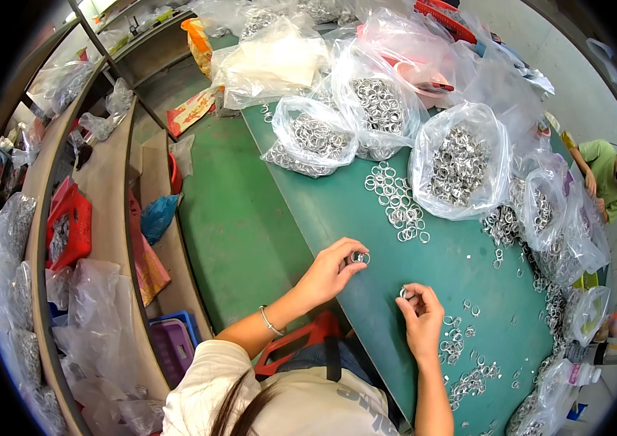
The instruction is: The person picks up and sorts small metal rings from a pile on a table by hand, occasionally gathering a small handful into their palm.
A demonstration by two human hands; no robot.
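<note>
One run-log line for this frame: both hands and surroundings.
left hand: pinches metal ring | right hand: pinches small ring | green table | loose rings | ring bags

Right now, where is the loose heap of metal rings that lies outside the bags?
In the head view, the loose rings lie on the green table, between two ring-filled clear bags, beyond the left hand.

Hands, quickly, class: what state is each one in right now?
Left hand: closed, pinching a metal ring.
Right hand: closed, pinching a small metal piece.
</note>
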